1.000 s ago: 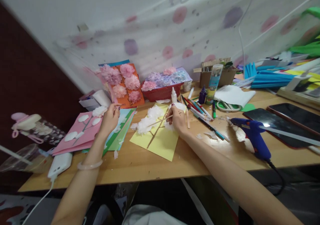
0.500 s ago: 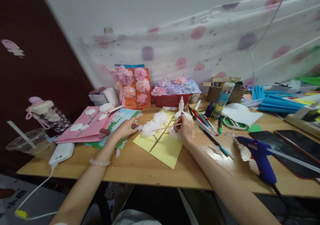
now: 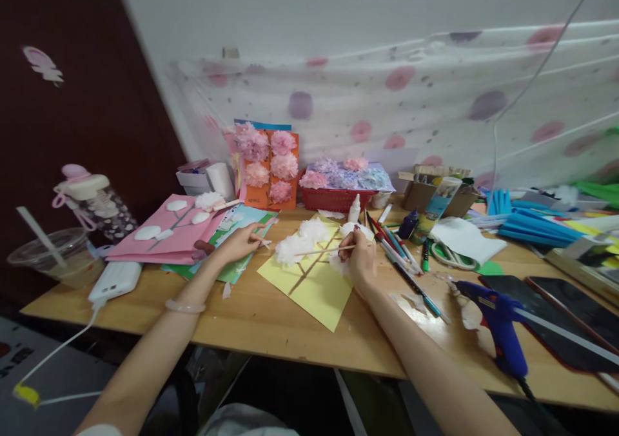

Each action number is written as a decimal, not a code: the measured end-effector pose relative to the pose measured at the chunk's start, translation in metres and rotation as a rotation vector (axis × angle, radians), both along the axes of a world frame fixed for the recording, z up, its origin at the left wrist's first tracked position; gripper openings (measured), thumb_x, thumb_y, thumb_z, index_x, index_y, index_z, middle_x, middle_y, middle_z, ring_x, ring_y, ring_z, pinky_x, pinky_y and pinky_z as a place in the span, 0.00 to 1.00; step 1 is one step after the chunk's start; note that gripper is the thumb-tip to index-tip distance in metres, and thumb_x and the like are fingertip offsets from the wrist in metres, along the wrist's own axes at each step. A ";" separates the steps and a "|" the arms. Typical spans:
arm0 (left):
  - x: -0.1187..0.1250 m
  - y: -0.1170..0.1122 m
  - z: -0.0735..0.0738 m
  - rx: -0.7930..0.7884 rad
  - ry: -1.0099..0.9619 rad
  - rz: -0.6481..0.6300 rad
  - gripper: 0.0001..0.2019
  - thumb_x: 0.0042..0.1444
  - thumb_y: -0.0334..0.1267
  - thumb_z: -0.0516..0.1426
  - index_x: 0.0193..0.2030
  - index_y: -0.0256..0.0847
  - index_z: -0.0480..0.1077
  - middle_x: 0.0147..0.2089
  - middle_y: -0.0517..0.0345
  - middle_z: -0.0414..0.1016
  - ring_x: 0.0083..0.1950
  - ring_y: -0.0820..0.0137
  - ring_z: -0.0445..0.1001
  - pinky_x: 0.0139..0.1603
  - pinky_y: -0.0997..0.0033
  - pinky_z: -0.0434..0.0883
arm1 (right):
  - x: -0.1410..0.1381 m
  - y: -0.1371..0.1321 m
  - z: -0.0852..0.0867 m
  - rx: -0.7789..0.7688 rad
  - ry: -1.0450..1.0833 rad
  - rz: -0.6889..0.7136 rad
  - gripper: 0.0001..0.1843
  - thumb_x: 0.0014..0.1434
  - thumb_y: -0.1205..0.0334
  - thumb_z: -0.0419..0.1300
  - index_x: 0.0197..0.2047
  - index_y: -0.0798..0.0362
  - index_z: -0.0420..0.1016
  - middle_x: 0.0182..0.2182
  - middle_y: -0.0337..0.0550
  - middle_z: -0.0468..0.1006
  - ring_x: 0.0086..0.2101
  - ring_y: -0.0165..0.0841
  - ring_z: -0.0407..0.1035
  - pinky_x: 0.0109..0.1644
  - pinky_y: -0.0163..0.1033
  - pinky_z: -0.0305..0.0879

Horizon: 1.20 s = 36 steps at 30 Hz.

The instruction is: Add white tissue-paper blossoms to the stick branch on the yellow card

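A yellow card (image 3: 314, 291) with glued brown stick branches lies on the wooden table (image 3: 271, 323). White tissue flowers (image 3: 302, 241) sit on its far end. My right hand (image 3: 360, 255) is closed on a thin wooden stick (image 3: 322, 251) that points left toward the white flowers. My left hand (image 3: 242, 242) rests on the green and blue card (image 3: 236, 246) left of the yellow one, fingers pinched on a small piece I cannot make out.
A pink card (image 3: 167, 236) with white flowers lies at left, near a power bank (image 3: 115, 281) and a plastic cup (image 3: 58, 258). A red basket (image 3: 333, 198), glue bottle (image 3: 354, 209), pens (image 3: 396, 242), blue glue gun (image 3: 498, 317) and dark tablets (image 3: 570, 313) crowd the right.
My left hand came down from the pink card to the green card beside the yellow one. My right hand stayed on the stick. The view shifted left.
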<state>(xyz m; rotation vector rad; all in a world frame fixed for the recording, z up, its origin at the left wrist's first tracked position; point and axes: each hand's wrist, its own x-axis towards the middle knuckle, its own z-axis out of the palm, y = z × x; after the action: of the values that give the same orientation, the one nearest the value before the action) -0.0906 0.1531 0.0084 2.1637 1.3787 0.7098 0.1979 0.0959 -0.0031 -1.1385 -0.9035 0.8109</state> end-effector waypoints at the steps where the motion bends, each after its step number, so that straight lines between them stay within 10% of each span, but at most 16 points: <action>1: -0.001 0.000 0.000 -0.013 -0.004 -0.008 0.28 0.46 0.38 0.54 0.57 0.37 0.65 0.43 0.49 0.83 0.47 0.58 0.80 0.51 0.60 0.70 | 0.001 0.001 -0.002 0.001 0.000 0.007 0.26 0.58 0.53 0.47 0.12 0.51 0.65 0.07 0.38 0.64 0.11 0.27 0.57 0.17 0.34 0.52; 13: 0.001 -0.007 0.005 0.083 0.001 0.028 0.18 0.47 0.39 0.55 0.46 0.41 0.75 0.37 0.54 0.83 0.42 0.59 0.80 0.48 0.63 0.72 | 0.003 0.007 -0.012 0.000 -0.006 0.015 0.25 0.60 0.51 0.47 0.14 0.50 0.64 0.08 0.38 0.64 0.12 0.29 0.58 0.18 0.35 0.53; 36: 0.005 -0.010 0.001 -0.016 0.077 -0.055 0.35 0.51 0.37 0.55 0.68 0.38 0.56 0.43 0.52 0.83 0.49 0.62 0.79 0.50 0.68 0.69 | 0.005 0.011 -0.016 0.046 0.043 0.022 0.25 0.60 0.47 0.47 0.16 0.49 0.61 0.07 0.35 0.62 0.10 0.27 0.56 0.16 0.33 0.51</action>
<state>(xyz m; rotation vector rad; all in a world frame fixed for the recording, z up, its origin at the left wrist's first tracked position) -0.0860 0.1427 0.0094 2.2285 1.3530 0.5986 0.2031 0.1068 -0.0195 -1.0695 -0.8962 0.8258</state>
